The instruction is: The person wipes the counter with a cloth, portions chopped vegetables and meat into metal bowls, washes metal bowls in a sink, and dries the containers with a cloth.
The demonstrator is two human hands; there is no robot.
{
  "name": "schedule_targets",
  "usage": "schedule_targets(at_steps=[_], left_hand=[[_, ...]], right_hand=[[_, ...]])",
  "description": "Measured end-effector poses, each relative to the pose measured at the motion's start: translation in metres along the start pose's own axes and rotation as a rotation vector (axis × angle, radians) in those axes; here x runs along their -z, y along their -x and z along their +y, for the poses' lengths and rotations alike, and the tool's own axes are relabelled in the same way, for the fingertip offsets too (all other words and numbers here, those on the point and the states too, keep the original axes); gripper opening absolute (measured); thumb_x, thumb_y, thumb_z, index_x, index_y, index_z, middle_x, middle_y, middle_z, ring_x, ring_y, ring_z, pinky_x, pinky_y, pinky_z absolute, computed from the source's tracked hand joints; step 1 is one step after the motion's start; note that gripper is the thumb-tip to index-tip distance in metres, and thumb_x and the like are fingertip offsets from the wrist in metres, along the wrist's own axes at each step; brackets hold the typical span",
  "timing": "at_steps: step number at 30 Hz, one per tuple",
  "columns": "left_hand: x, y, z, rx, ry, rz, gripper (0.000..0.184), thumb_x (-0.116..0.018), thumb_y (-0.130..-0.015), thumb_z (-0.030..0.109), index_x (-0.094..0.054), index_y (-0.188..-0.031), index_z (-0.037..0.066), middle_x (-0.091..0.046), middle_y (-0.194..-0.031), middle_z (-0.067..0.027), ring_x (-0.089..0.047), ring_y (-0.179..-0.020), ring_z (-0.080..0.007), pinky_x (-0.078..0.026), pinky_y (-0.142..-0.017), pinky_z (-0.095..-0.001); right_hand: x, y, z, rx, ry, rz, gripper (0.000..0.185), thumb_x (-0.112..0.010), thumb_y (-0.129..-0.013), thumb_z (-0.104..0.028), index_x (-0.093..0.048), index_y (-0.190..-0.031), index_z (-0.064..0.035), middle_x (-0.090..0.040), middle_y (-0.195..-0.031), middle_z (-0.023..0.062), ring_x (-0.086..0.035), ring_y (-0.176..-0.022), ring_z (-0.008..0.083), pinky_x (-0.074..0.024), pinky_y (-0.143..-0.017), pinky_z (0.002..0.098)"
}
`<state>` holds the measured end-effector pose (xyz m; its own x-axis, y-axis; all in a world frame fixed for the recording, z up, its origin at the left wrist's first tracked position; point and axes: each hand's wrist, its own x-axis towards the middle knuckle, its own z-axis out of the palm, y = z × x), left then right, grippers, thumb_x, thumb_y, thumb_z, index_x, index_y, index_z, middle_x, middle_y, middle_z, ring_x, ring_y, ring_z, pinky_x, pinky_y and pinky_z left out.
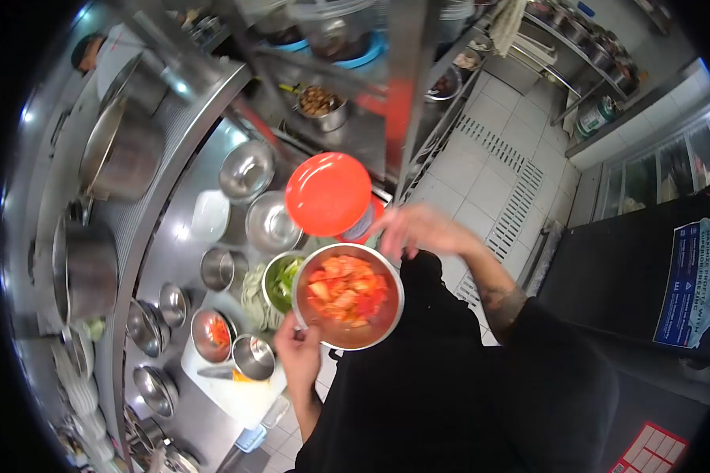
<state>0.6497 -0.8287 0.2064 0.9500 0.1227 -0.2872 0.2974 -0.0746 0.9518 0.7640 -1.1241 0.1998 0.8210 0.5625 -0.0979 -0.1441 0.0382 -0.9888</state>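
My left hand (298,351) grips the near rim of a steel bowl (380,325), with the thumb over its edge. Chopped tomatoes (345,290) lie inside. Close to the far side of the bowl, my right hand (422,230) is slightly blurred, its fingers loosely stretched and holding nothing visible. Those fingers point toward a red kitchen scale (363,227) with a round red plate (329,193) on top. Partly behind the tomato bowl is a smaller bowl of sliced green peppers (282,280).
A white cutting board (244,400) carries a knife (215,372), a bowl with red pieces (213,335) and a steel bowl (254,356). Several steel bowls stand along the counter. A metal shelf post (409,94) rises behind the scale. At upper left, a person (122,59) stands beyond large pots.
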Motion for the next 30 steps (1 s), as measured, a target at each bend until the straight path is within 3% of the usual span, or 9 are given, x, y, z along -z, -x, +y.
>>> schedule_targets(at_steps=[3, 6, 8, 9, 17, 21, 24, 26, 30], left_hand=[[-0.082, -0.033, 0.005, 0.041, -0.03, -0.182, 0.007, -0.056, -0.081, -0.003, -0.059, -0.084, 0.002, -0.048, -0.066, 0.0083, -0.037, -0.056, 0.0015, -0.028, -0.048, -0.0179], [-0.159, -0.069, -0.001, 0.019, -0.135, -0.266, 0.008, -0.057, -0.081, -0.001, -0.054, -0.074, 0.004, -0.044, -0.064, 0.0083, -0.037, -0.057, -0.0001, -0.029, -0.048, -0.0196], [-0.215, -0.096, -0.002, 0.027, -0.14, -0.235, 0.01, -0.057, -0.081, 0.0, -0.053, -0.073, 0.004, -0.044, -0.064, 0.0077, -0.038, -0.058, -0.0011, -0.03, -0.049, -0.0206], [-0.233, -0.104, -0.003, 0.06, -0.141, -0.221, 0.012, -0.057, -0.081, 0.002, -0.052, -0.071, 0.004, -0.044, -0.064, 0.007, -0.039, -0.059, -0.0022, -0.031, -0.05, -0.0215], [-0.33, -0.172, 0.011, 0.109, 0.011, -0.028, 0.008, -0.052, -0.083, -0.001, -0.056, -0.079, 0.005, -0.06, -0.073, -0.002, -0.055, -0.057, -0.0091, -0.047, -0.051, -0.0245], [-0.346, -0.21, 0.025, 0.141, 0.128, 0.028, 0.006, -0.056, -0.087, 0.007, -0.055, -0.087, 0.0, -0.063, -0.086, -0.0086, -0.063, -0.072, -0.0156, -0.058, -0.065, -0.0317], [-0.385, -0.232, 0.047, 0.077, 0.209, 0.092, 0.007, -0.053, -0.087, 0.005, -0.053, -0.086, -0.002, -0.06, -0.085, -0.0115, -0.063, -0.068, -0.0187, -0.06, -0.06, -0.0317], [-0.409, -0.259, 0.064, 0.085, 0.203, 0.088, 0.013, -0.056, -0.086, 0.005, -0.05, -0.09, -0.005, -0.059, -0.09, -0.0164, -0.066, -0.08, -0.0253, -0.061, -0.063, -0.0331], [-0.45, -0.323, 0.052, 0.03, 0.458, 0.05, 0.013, -0.055, -0.089, 0.003, -0.05, -0.095, -0.008, -0.058, -0.099, -0.0186, -0.066, -0.081, -0.0249, -0.061, -0.068, -0.0312]], right_hand=[[0.145, -0.003, 0.031, 0.024, 0.167, 0.732, 0.029, -0.054, -0.093, -0.028, -0.063, -0.099, -0.0015, -0.067, -0.074, 0.0081, -0.063, -0.057, 0.0111, -0.0425, -0.041, 0.0199], [0.303, -0.053, 0.072, -0.032, 0.198, 1.065, 0.034, -0.061, -0.089, -0.03, -0.062, -0.103, 0.0007, -0.068, -0.084, 0.0157, -0.068, -0.071, 0.0214, -0.0521, -0.053, 0.0295], [0.382, -0.09, 0.104, -0.124, 0.883, 1.243, 0.038, -0.064, -0.086, -0.029, -0.06, -0.105, 0.0035, -0.064, -0.101, 0.0243, -0.066, -0.091, 0.0332, -0.0544, -0.074, 0.0391], [0.385, -0.099, 0.095, -0.19, 0.82, 1.158, 0.042, -0.065, -0.084, -0.028, -0.059, -0.108, 0.0053, -0.057, -0.113, 0.0288, -0.059, -0.105, 0.0405, -0.0495, -0.089, 0.0439], [0.407, -0.112, 0.045, -0.2, 0.955, 0.78, 0.032, -0.064, -0.077, -0.016, -0.058, -0.099, 0.0066, -0.065, -0.091, 0.0297, -0.064, -0.09, 0.0446, -0.0528, -0.079, 0.0504], [0.431, -0.102, 0.011, -0.05, 0.891, 0.828, 0.026, -0.058, -0.08, -0.012, -0.062, -0.094, 0.0093, -0.064, -0.086, 0.0324, -0.067, -0.084, 0.041, -0.0538, -0.075, 0.0466], [0.468, -0.081, -0.012, -0.053, 0.305, 0.925, 0.033, -0.055, -0.086, -0.02, -0.059, -0.092, 0.0121, -0.066, -0.068, 0.0224, -0.067, -0.053, 0.0269, -0.0563, -0.058, 0.0369], [0.504, -0.078, -0.004, 0.012, 0.239, 1.052, 0.028, -0.051, -0.087, -0.012, -0.054, -0.099, 0.0126, -0.064, -0.066, 0.019, -0.067, -0.051, 0.0215, -0.0527, -0.047, 0.0323], [0.576, -0.097, 0.016, -0.011, 0.126, 1.164, 0.033, -0.053, -0.088, -0.014, -0.049, -0.097, 0.0176, -0.064, -0.072, 0.0205, -0.067, -0.053, 0.0213, -0.0537, -0.045, 0.0303]])
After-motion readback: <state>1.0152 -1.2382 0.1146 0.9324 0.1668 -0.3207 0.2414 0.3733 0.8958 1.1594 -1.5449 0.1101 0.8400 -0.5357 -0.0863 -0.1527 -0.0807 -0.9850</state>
